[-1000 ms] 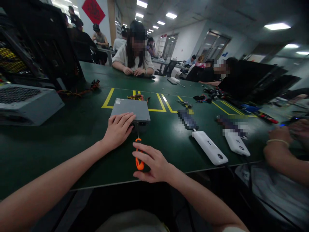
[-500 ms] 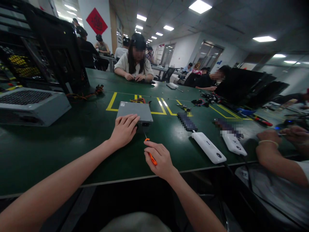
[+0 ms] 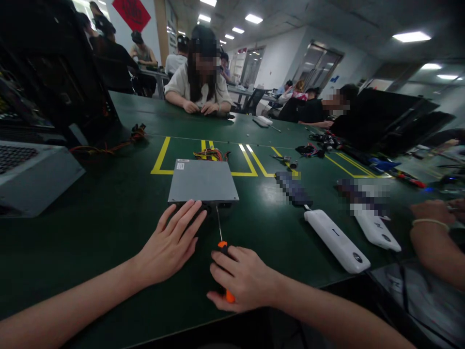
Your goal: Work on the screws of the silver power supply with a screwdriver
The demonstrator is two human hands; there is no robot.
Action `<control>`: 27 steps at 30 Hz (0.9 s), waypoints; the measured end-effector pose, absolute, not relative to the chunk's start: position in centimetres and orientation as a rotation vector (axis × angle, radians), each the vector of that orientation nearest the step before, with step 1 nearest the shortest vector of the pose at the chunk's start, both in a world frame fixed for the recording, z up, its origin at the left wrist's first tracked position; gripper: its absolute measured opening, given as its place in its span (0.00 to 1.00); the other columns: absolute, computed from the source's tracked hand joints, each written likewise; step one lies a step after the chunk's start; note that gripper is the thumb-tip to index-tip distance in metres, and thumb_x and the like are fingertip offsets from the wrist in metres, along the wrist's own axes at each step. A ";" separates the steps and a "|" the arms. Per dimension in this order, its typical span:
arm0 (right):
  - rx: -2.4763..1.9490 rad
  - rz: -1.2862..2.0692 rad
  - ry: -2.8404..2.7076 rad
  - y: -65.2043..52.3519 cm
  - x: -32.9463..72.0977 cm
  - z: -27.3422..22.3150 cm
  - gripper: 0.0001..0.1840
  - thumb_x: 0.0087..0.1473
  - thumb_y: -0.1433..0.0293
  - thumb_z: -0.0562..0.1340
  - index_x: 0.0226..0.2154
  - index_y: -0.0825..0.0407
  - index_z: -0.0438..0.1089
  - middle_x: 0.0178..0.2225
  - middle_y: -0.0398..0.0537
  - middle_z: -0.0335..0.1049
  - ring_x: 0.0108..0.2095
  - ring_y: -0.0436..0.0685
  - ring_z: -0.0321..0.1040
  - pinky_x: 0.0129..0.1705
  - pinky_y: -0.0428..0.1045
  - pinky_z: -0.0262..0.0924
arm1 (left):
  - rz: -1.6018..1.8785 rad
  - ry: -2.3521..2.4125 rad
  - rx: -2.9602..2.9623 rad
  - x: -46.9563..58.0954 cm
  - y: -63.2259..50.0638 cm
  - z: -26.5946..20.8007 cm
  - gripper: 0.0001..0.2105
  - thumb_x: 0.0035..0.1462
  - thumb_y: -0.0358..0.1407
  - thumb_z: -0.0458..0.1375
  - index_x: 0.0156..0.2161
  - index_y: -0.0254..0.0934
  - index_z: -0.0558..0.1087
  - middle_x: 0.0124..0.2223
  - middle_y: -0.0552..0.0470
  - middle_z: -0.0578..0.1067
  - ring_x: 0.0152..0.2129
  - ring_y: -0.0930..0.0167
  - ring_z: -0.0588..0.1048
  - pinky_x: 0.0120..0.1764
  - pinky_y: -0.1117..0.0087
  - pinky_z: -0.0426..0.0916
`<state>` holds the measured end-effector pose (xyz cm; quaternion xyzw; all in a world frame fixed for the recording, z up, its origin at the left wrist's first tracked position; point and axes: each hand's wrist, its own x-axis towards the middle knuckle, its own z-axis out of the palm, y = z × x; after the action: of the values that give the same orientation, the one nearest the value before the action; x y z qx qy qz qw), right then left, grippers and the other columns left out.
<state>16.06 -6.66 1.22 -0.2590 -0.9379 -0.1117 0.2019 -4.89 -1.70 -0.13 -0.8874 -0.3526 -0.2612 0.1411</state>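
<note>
Right at the spread fingertips of the left hand, the box looks hard, smooth and heavy, best held by both sides, while the right hand grips the screwdriver with bent fingers.

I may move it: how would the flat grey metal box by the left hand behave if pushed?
The flat grey metal box would probably slide, not tip, lying broad and low. It looks stiff, with straight edges; thin multicoloured cables behind it may flop.
</note>
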 end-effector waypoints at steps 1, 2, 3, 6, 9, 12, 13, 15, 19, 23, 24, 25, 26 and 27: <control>-0.663 -0.332 -2.582 -6.1 16.1 1.0 0.20 0.50 0.53 0.55 0.31 0.54 0.68 0.32 0.50 0.71 0.26 0.52 0.63 0.24 0.47 0.55 | -0.756 -1.026 -2.568 -5.0 -1.4 -0.2 0.29 0.57 0.37 0.51 0.62 0.36 0.51 0.63 0.41 0.53 0.61 0.60 0.51 0.60 0.56 0.42; -0.613 -0.336 -2.537 -5.6 16.1 0.8 0.22 0.49 0.51 0.55 0.29 0.54 0.68 0.31 0.49 0.71 0.24 0.51 0.61 0.22 0.47 0.53 | -0.751 -1.034 -2.573 -5.0 -1.1 -0.3 0.29 0.56 0.38 0.51 0.62 0.37 0.51 0.64 0.42 0.53 0.61 0.59 0.50 0.60 0.55 0.42; -0.579 -0.319 -2.492 -5.1 16.2 0.6 0.23 0.48 0.50 0.55 0.27 0.53 0.67 0.29 0.47 0.71 0.22 0.50 0.59 0.20 0.47 0.50 | -0.744 -1.043 -2.577 -5.0 -0.9 -0.4 0.29 0.56 0.39 0.52 0.62 0.38 0.52 0.64 0.42 0.52 0.61 0.59 0.50 0.60 0.55 0.41; -0.551 -0.168 -2.448 -4.1 16.8 0.4 0.21 0.46 0.50 0.57 0.20 0.51 0.63 0.25 0.42 0.69 0.17 0.47 0.51 0.18 0.48 0.44 | -0.711 -1.086 -2.595 -4.6 -0.4 -0.6 0.30 0.54 0.40 0.53 0.61 0.40 0.53 0.63 0.43 0.53 0.61 0.58 0.49 0.61 0.55 0.38; -0.563 0.029 -2.416 -3.8 17.5 0.6 0.20 0.45 0.53 0.60 0.18 0.50 0.59 0.23 0.39 0.68 0.16 0.46 0.47 0.17 0.48 0.42 | -0.723 -1.136 -2.626 -3.9 -0.4 -0.7 0.30 0.53 0.41 0.54 0.61 0.40 0.55 0.63 0.42 0.55 0.61 0.59 0.48 0.61 0.57 0.37; -0.598 0.158 -2.428 -4.0 18.3 0.9 0.17 0.46 0.57 0.61 0.19 0.50 0.58 0.23 0.40 0.67 0.18 0.46 0.53 0.19 0.47 0.46 | -0.772 -1.179 -2.621 -3.1 -0.4 -0.8 0.29 0.52 0.41 0.55 0.60 0.39 0.57 0.62 0.42 0.57 0.61 0.60 0.48 0.61 0.60 0.36; -0.613 0.188 -2.438 -4.1 18.5 1.0 0.16 0.46 0.57 0.61 0.20 0.50 0.58 0.24 0.41 0.68 0.19 0.47 0.55 0.20 0.46 0.49 | -0.785 -1.185 -2.617 -2.8 -0.4 -0.9 0.29 0.52 0.41 0.55 0.59 0.38 0.58 0.62 0.41 0.56 0.61 0.60 0.47 0.61 0.61 0.36; -0.689 0.268 -2.457 -4.5 18.8 1.1 0.13 0.45 0.59 0.60 0.23 0.51 0.60 0.27 0.43 0.69 0.22 0.48 0.60 0.23 0.46 0.54 | -0.803 -1.189 -2.609 -2.5 -0.4 -0.9 0.28 0.53 0.41 0.55 0.59 0.36 0.59 0.63 0.40 0.54 0.62 0.60 0.46 0.61 0.62 0.35; -0.662 0.280 -2.388 -5.5 18.6 1.1 0.08 0.44 0.64 0.57 0.26 0.52 0.60 0.30 0.46 0.70 0.25 0.49 0.62 0.26 0.46 0.57 | -0.798 -1.198 -2.610 -2.5 -0.7 -0.6 0.26 0.53 0.38 0.54 0.58 0.36 0.60 0.64 0.39 0.49 0.62 0.58 0.46 0.61 0.57 0.41; -0.628 0.116 -2.405 -6.8 18.2 0.9 0.06 0.44 0.65 0.56 0.25 0.51 0.60 0.31 0.47 0.70 0.25 0.50 0.61 0.27 0.47 0.57 | -0.769 -1.170 -2.621 -2.8 -1.6 -0.2 0.25 0.54 0.34 0.53 0.58 0.34 0.59 0.65 0.37 0.46 0.61 0.55 0.46 0.58 0.51 0.48; -0.636 0.071 -2.404 -7.1 18.2 0.8 0.06 0.44 0.66 0.56 0.25 0.51 0.60 0.31 0.47 0.70 0.25 0.50 0.61 0.28 0.47 0.57 | -0.769 -1.154 -2.618 -2.8 -1.9 -0.1 0.25 0.54 0.34 0.53 0.57 0.34 0.59 0.65 0.37 0.46 0.61 0.55 0.46 0.58 0.51 0.48; -0.646 0.035 -2.420 -7.4 18.1 0.7 0.06 0.45 0.66 0.56 0.25 0.51 0.60 0.31 0.47 0.70 0.26 0.50 0.62 0.29 0.48 0.57 | -0.784 -1.143 -2.607 -2.9 -2.1 -0.1 0.25 0.53 0.33 0.53 0.58 0.34 0.59 0.65 0.38 0.46 0.61 0.55 0.46 0.58 0.52 0.49; -0.648 0.002 -2.431 -7.7 18.1 0.7 0.06 0.46 0.66 0.56 0.25 0.51 0.60 0.32 0.48 0.70 0.27 0.50 0.62 0.30 0.48 0.57 | -0.794 -1.122 -2.593 -3.0 -2.3 0.0 0.25 0.53 0.33 0.52 0.58 0.34 0.59 0.65 0.38 0.47 0.61 0.56 0.46 0.58 0.52 0.48; -0.647 -0.020 -2.451 -8.0 18.1 0.6 0.06 0.46 0.66 0.56 0.26 0.51 0.61 0.32 0.48 0.70 0.28 0.50 0.63 0.31 0.48 0.57 | -0.801 -1.107 -2.573 -3.1 -2.4 0.1 0.26 0.53 0.33 0.52 0.58 0.34 0.58 0.65 0.38 0.48 0.61 0.57 0.47 0.59 0.52 0.48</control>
<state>18.06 -7.96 0.64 -0.2434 -0.9227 -0.0076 0.2988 -3.14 -2.42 0.05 -0.8775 -0.3774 -0.2731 0.1141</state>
